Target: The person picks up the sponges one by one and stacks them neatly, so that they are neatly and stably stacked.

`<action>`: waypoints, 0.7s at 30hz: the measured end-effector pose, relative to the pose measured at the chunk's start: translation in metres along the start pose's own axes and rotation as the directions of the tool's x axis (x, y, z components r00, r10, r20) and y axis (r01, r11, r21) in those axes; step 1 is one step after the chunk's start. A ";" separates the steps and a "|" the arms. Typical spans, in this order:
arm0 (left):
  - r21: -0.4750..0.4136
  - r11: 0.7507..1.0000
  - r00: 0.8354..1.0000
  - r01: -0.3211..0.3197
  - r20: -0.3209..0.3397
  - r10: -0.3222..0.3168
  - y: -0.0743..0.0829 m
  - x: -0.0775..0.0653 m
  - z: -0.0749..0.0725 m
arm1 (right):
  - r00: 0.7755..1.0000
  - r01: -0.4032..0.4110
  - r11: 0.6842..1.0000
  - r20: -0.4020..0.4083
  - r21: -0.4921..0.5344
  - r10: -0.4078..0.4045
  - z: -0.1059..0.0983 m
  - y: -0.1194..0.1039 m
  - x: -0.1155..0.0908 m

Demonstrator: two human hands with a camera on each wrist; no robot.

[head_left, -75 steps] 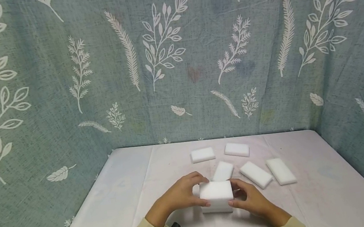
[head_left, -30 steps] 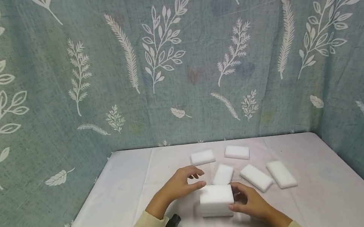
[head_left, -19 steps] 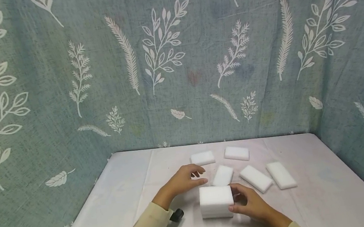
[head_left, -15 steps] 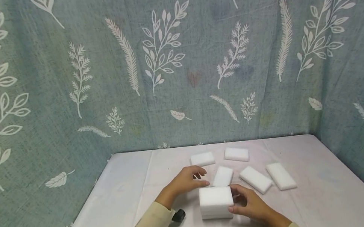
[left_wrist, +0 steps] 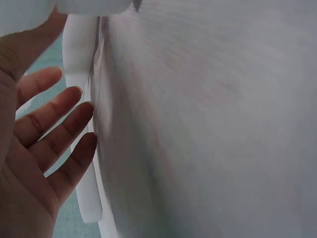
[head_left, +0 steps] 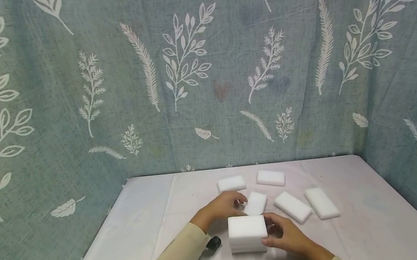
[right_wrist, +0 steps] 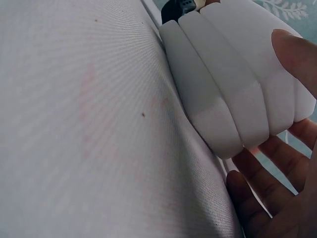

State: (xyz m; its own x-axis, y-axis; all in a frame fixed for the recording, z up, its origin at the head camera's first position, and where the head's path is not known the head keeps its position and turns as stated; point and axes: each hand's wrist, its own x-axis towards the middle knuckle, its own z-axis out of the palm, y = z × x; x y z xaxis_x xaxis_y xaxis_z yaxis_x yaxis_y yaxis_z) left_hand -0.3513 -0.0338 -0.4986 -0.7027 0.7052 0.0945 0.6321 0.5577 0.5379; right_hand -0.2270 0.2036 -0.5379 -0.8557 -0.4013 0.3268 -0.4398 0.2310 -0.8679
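Note:
A stack of white sponge blocks (head_left: 247,232) stands on the white-covered table (head_left: 146,224), close to me. My right hand (head_left: 289,235) grips the stack's right side between thumb and fingers; in the right wrist view several layers of the stack (right_wrist: 218,79) show between them. Just behind the stack lies a loose white sponge (head_left: 256,203). At its left edge my left hand (head_left: 223,206) hovers, fingers gently bent and apart; the head view does not settle whether they touch it. In the left wrist view the left hand (left_wrist: 44,134) has nothing between thumb and fingers.
Farther back lie two sponges, one left (head_left: 232,183) and one right (head_left: 271,178). Two more, a slanted one (head_left: 293,207) and an outer one (head_left: 321,203), lie right of the stack. A patterned curtain (head_left: 202,83) surrounds the table.
My left hand has let go of the stack, lifted away, and moved right to the loose sponge behind it. The right hand has stayed on the stack.

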 end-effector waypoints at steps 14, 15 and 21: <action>-0.047 0.999 1.000 0.005 0.008 -0.004 -0.003 -0.001 -0.013 | 0.999 0.036 0.999 0.014 -0.012 -0.036 -0.001 -0.028 -0.002; -0.041 0.999 1.000 -0.019 0.012 0.019 -0.003 -0.001 -0.014 | 0.999 0.039 0.999 0.012 -0.016 -0.039 -0.001 -0.031 -0.002; -0.010 0.998 0.998 -0.058 0.038 0.059 -0.002 -0.006 -0.012 | 0.999 0.039 0.998 -0.002 -0.041 -0.039 0.001 -0.017 -0.002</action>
State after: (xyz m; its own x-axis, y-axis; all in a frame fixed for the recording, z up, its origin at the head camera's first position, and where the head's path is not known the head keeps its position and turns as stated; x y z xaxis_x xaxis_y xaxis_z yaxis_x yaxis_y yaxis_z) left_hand -0.3521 -0.0447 -0.4907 -0.6517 0.7526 0.0943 0.6687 0.5115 0.5397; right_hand -0.2175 0.1998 -0.5240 -0.8381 -0.4087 0.3613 -0.4839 0.2513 -0.8383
